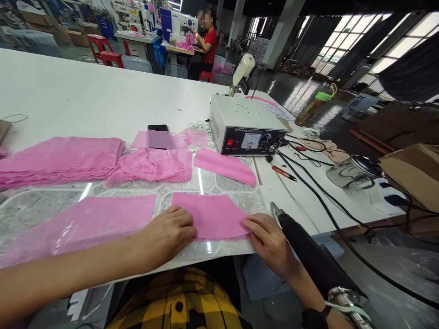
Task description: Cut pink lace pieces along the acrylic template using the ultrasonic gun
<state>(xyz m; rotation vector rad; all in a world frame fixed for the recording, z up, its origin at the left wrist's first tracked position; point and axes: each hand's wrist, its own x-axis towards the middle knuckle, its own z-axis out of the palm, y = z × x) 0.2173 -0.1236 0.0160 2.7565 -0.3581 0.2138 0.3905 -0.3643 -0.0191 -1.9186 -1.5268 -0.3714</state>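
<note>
Your work sits low in the centre of the frame: a single pink fabric piece (211,214) lying flat on the clear patterned mat (41,212) at the near edge of the white table (78,91). As far as the view shows, this piece is only laid out and smoothed; no tool is on it, so the working of it looks not yet begun. To its left lies another flat pink panel (89,224), and across the middle left sit a stack of pink lace pieces (58,160), a smaller lace bundle (154,165) and a folded pink strip (224,167), so much material seems to be left, though you cannot tell finished pieces from unfinished ones.

Your left hand (168,235) rests palm down on the lower left corner of the piece, fingers loosely curled together, pressing rather than gripping. Your right hand (269,242) lies at the piece's lower right edge, fingertips touching the cloth, fingers half bent, closed on nothing. The two hands are apart, one at each end of the piece.

Just right of your right hand lies a black handheld tool (308,246) with a metal tip, its cable running toward the white control box (245,125) in the centre of the frame. Red-handled snips (284,172) lie between them.
</note>
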